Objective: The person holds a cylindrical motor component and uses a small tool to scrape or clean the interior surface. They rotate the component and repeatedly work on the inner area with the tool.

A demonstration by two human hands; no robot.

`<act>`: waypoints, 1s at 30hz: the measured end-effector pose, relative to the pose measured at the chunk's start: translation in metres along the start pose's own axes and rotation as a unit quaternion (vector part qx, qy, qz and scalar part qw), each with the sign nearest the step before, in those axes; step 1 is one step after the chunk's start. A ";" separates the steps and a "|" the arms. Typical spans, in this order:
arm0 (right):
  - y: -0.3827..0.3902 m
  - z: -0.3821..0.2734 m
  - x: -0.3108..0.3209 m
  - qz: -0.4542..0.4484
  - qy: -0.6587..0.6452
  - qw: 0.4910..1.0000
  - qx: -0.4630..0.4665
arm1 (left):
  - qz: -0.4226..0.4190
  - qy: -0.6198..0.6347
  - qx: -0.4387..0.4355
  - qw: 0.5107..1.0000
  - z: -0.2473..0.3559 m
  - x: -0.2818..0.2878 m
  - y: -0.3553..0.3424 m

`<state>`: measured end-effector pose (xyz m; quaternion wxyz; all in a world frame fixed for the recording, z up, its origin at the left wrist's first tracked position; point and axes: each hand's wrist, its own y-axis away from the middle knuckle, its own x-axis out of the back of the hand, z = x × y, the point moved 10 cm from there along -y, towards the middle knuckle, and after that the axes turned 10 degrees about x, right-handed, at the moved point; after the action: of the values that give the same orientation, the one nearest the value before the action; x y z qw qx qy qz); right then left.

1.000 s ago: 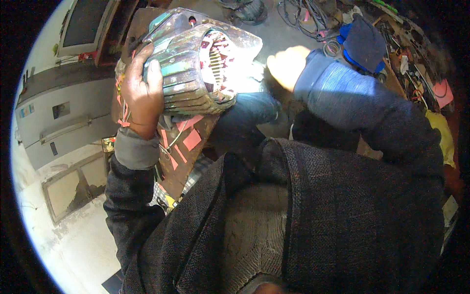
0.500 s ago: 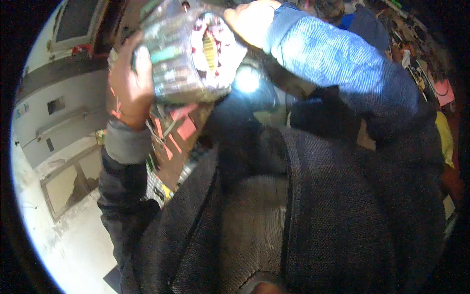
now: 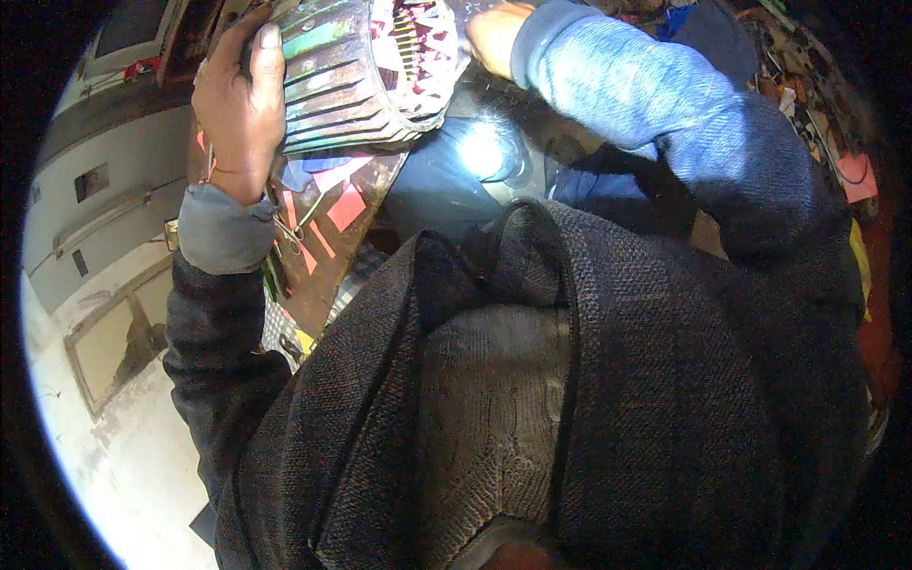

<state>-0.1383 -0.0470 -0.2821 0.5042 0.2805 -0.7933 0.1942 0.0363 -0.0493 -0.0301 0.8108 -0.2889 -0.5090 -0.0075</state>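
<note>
A ribbed metal motor housing [image 3: 328, 90], greenish and worn, is tilted at the top of the view with its open end toward the right. Inside that opening, white and red slot liners [image 3: 427, 57] stand in a ring around the toothed stator core. My left hand [image 3: 242, 104] grips the housing's left side, thumb pressed over the fins and the other fingers hidden behind. Beside the open end, my right hand [image 3: 496, 40] is closed, its fingertips close to the rim. What it pinches, if anything, is hidden.
Pink paper pieces [image 3: 347, 207] and scissors [image 3: 296, 228] lie on a brown board below the housing. Bright light falls on dark blue cloth [image 3: 432, 176]. Cluttered small items and another pink sheet [image 3: 857, 178] are at the far right; a pale wall [image 3: 114, 456] stands left.
The housing and my left hand have shifted up in the view, and the opening has turned a little. My right hand stays beside the rim, slightly higher.
</note>
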 end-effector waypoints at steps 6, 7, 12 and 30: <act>0.021 -0.072 -0.025 -0.054 -0.104 0.980 0.160 | -0.009 -0.016 0.033 0.999 -0.013 -0.003 0.000; 0.029 -0.088 -0.020 -0.050 -0.180 0.950 0.249 | -0.014 -0.003 0.039 0.999 -0.015 -0.004 -0.001; 0.027 -0.067 -0.006 -0.030 -0.168 0.947 0.272 | -0.008 -0.004 0.026 1.000 -0.013 -0.002 -0.001; 0.066 -0.115 0.112 0.215 -0.256 0.936 0.112 | 0.001 0.000 -0.028 1.000 0.017 0.002 -0.002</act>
<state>-0.1381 0.0438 -0.1344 0.1958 0.1981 -0.9101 0.3068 0.0226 -0.0417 -0.0221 0.8026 -0.3119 -0.5081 -0.0212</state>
